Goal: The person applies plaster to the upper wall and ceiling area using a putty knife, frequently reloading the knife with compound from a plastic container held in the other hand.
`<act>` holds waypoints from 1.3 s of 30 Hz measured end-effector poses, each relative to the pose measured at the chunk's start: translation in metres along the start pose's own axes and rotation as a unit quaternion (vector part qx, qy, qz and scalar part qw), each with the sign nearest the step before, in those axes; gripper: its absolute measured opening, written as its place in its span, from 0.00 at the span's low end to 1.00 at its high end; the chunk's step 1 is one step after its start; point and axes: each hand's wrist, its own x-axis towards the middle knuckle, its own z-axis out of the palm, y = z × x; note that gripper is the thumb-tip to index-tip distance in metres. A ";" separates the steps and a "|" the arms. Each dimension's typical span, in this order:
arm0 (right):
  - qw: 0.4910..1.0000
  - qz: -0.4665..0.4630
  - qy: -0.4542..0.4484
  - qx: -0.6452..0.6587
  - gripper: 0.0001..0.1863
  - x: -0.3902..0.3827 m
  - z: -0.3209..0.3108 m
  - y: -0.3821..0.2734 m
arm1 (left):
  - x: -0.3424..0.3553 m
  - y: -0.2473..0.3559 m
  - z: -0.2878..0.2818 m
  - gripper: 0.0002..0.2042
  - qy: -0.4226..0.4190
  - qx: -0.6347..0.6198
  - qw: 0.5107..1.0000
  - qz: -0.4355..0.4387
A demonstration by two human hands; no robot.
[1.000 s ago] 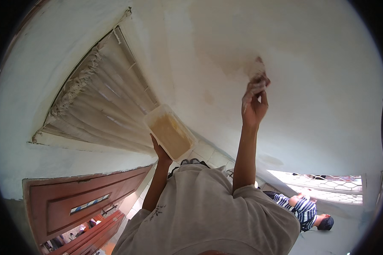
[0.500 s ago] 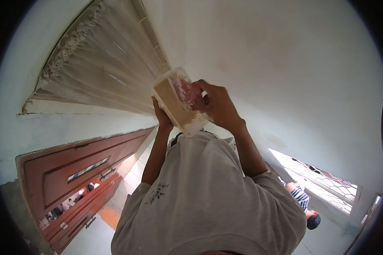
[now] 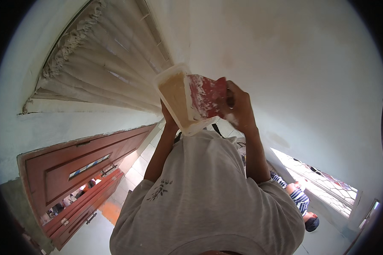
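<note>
Red, flat, broad scraper (image 3: 206, 95), streaked with whitish paste across its face, is held by the fingers of the right hand (image 3: 241, 106), which pinch its right end; the blade reaches out to the left of those fingers and its far edge lies over the open side of a translucent white, rectangular plastic tub (image 3: 196, 127). Smooth beige paste (image 3: 173, 91) fills much of the tub's inside, to the left of the scraper and well within reach of the right fingers, and pale smears coat the rim nearest them. A whitish smudge marks the right hand close to the blade. The left hand (image 3: 169, 118) supports the tub from its left side, tilted; most of its fingers are hidden behind the tub, so one cannot tell whether they are spread or pressed together. Below both sets of fingers is the wearer's grey short-sleeved shirt (image 3: 217, 182) with a small dark print. To the right of the right fingers and beyond them stretches a pale, patchy wall (image 3: 310, 76). Up and left of the left fingers hangs a gathered greyish fabric curtain (image 3: 110, 55); lower left of them stands a reddish-brown panelled door (image 3: 57, 172). Far to the lower right of the right fingers is a person in a striped top (image 3: 300, 198), beside a bright window with a wire grille (image 3: 323, 179).
</note>
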 end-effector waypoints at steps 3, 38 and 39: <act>0.972 0.039 -0.020 0.233 0.18 0.000 -0.017 0.007 | 0.008 -0.008 -0.007 0.32 -0.032 -0.021 0.999 -0.027; 0.328 -0.292 -0.326 0.837 0.17 0.098 -0.104 -0.149 | -0.038 0.022 -0.006 0.30 0.012 0.145 0.976 0.159; 0.352 -0.295 -0.336 0.822 0.18 0.096 -0.097 -0.144 | -0.035 0.022 -0.007 0.30 -0.003 0.107 0.983 0.146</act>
